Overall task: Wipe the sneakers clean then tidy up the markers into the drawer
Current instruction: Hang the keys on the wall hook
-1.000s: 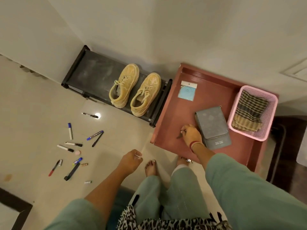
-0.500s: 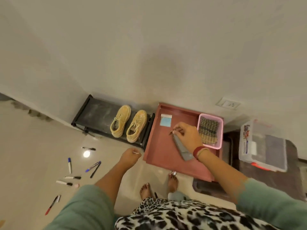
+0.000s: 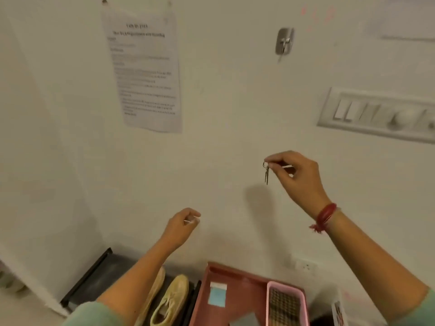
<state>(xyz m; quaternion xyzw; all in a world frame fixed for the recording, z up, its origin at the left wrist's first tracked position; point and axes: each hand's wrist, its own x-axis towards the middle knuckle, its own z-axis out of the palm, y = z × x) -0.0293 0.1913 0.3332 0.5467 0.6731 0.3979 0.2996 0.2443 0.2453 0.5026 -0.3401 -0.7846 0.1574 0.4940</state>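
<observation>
A bunch of keys is being pinched by its ring in the right hand, centre right of the frame. The left hand, lower centre, is being held curled on a small white piece. The sneakers are being carried by the black rack at bottom, just left of the red drawer.

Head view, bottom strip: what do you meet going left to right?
black shoe rack → yellow sneakers → red tray → pink basket
</observation>
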